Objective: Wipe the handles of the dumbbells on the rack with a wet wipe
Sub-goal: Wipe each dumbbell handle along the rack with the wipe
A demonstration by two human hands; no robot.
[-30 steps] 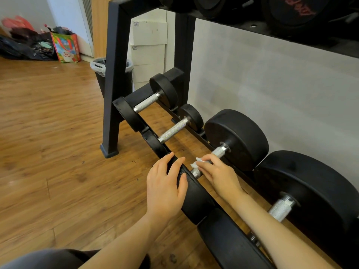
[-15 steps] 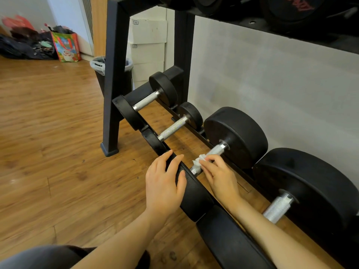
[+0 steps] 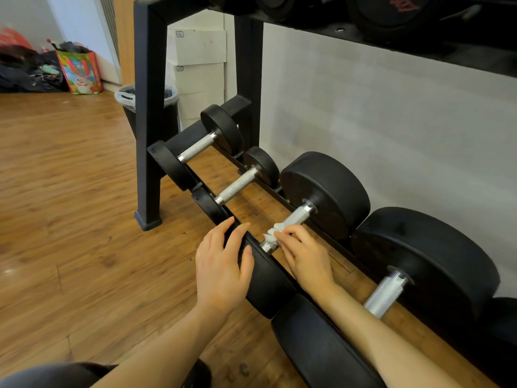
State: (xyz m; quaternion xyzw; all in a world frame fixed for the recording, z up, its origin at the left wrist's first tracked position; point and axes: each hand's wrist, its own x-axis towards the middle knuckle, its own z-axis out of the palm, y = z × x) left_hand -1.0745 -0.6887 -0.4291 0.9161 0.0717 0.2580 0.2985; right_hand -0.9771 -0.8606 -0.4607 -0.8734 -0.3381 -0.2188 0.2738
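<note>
We have the crumpled white wet wipe [image 3: 272, 232] pressed onto the knurled silver metal handle [image 3: 291, 222] of the third black rubber-headed dumbbell [image 3: 324, 191], close to its near end. Our right hand [image 3: 303, 254] pinches the wipe with curled fingertips, right on the bar. Our left hand [image 3: 223, 268] lies just beside it, fingers nearly straight, draped over that dumbbell's near head [image 3: 265, 278] to steady it and gripping nothing.

Beyond our hands, on the low black steel rack [image 3: 148, 113], two smaller dumbbells [image 3: 221, 163] sit with bare handles; whether they were wiped we cannot tell. Beside our right forearm a larger dumbbell [image 3: 425, 264] shows its handle [image 3: 386, 295] untouched by anything, and more heads rest on the upper shelf [image 3: 363, 29].

We judge the task mid-way at best: this handle's far stretch looks uncovered by the wipe, and the larger dumbbell to our right waits. Wooden floor [image 3: 56, 205] spreads left of our hands.
</note>
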